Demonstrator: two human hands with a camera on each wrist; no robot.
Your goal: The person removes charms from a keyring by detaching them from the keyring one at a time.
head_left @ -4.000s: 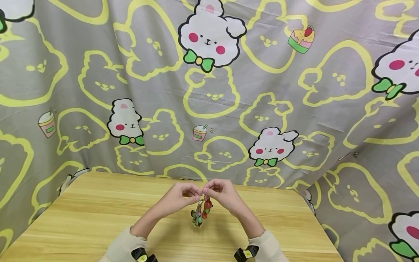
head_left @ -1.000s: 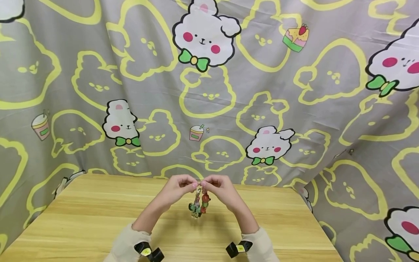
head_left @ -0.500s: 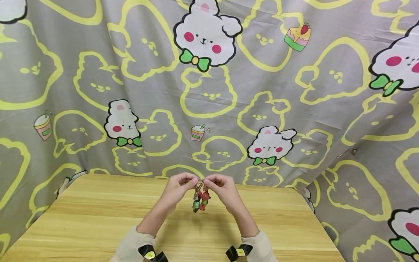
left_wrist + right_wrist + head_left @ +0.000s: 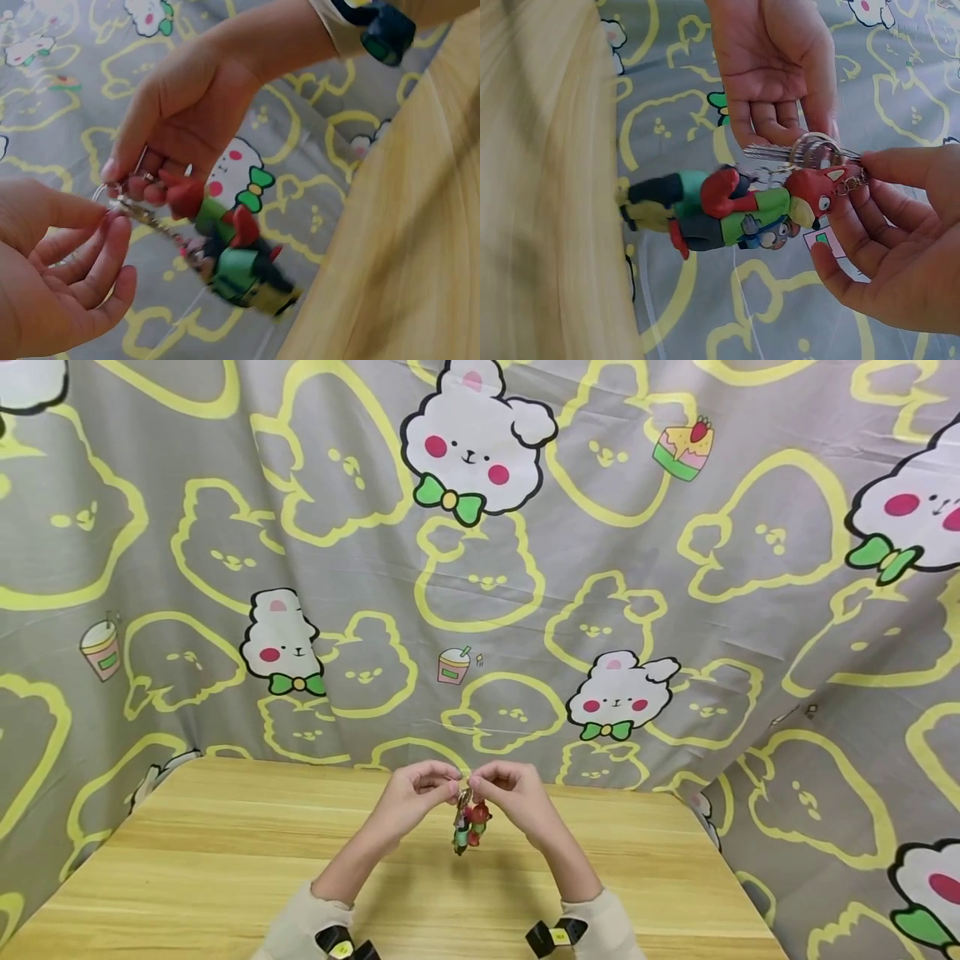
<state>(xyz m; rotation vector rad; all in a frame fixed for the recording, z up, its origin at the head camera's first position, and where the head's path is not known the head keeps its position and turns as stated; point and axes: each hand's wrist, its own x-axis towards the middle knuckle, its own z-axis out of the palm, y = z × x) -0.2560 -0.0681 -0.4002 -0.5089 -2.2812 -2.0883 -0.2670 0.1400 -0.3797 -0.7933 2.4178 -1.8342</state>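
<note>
Two figure keychains hang between the hands over the table. One is a red fox in a green shirt (image 4: pixel 757 214); the other is a grey rabbit figure with blue and teal clothing (image 4: pixel 238 268), partly behind the fox in the right wrist view. A metal key ring (image 4: pixel 815 146) and short chains join at their top. My left hand (image 4: pixel 412 797) pinches the ring end between thumb and fingertips. Opposite it, my right hand (image 4: pixel 521 797) pinches the ring and chain beside the fox's head. The fingertips of both hands nearly meet.
A light wooden table (image 4: pixel 225 843) lies below the hands. Grey cloth with yellow outlines and white rabbit prints (image 4: pixel 472 568) hangs behind and along both sides. Black wrist devices (image 4: pixel 558 935) sit on the beige sleeves (image 4: pixel 600 922).
Both hands keep their pinch and have risen slightly from 4 seconds ago. The figures have swung and turned, drawing closer together; in the last half second they shifted slightly right.
</note>
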